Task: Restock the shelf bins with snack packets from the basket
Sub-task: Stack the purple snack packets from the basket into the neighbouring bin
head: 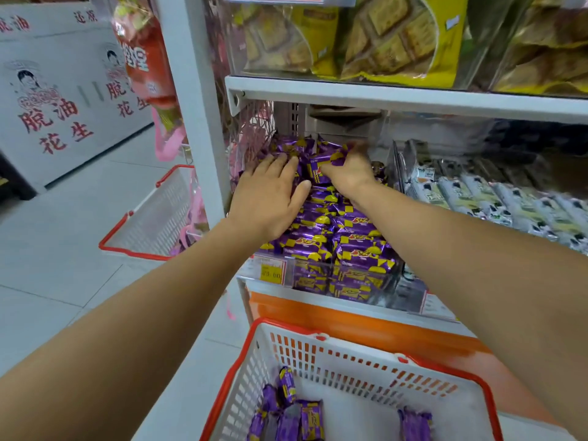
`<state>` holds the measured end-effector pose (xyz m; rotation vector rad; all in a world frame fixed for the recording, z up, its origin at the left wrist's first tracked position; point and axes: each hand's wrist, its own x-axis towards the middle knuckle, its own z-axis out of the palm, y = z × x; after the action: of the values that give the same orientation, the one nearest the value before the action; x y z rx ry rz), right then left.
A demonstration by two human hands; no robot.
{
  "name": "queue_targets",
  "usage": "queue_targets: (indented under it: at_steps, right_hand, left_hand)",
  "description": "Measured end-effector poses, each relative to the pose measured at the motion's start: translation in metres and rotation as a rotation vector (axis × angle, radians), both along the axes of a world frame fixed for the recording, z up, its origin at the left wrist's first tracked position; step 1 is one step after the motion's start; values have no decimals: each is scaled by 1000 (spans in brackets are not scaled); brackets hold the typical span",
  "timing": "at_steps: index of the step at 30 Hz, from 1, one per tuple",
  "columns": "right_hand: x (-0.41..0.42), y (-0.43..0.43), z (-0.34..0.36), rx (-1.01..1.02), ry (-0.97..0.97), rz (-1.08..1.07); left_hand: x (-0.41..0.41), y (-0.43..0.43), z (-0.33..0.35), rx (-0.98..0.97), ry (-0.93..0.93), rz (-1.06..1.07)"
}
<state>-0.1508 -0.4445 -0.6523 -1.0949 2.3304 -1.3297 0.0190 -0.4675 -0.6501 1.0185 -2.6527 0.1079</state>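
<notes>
My left hand [270, 192] lies flat, steadying the purple packets [356, 230]; right hand [350, 171] grips one, probably to seat it farther back.

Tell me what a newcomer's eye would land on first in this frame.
Both hands are buried in a pile of purple snack packets at centre: the left hand lies flat on it, while the right hand grips one packet. At the bottom, a red-rimmed white basket holds a few leftover packets, and yellow biscuit bags fill the top.
</notes>
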Motion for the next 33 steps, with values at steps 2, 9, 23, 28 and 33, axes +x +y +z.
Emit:
queue_targets:
  at_steps: [2, 9, 23, 28, 33]
  right_hand:
    - [-5, -3, 1, -16, 15, 5]
    - [-9, -15, -8, -6, 2, -1]
    - [-9, -16, -17, -52, 263, -164]
    - [-8, -26, -14, -67, 66, -98]
    - [-16, -29, -12, 38, 185, -67]
  left_hand:
    - [-2, -3, 2, -11, 17, -16]
    - [-12, -10, 4, -21, 6, -15]
    - [-10, -12, 1, -20, 42, -30]
    - [-10, -12, 1, -11, 38, -31]
    - [-11, -14, -1, -11, 41, -34]
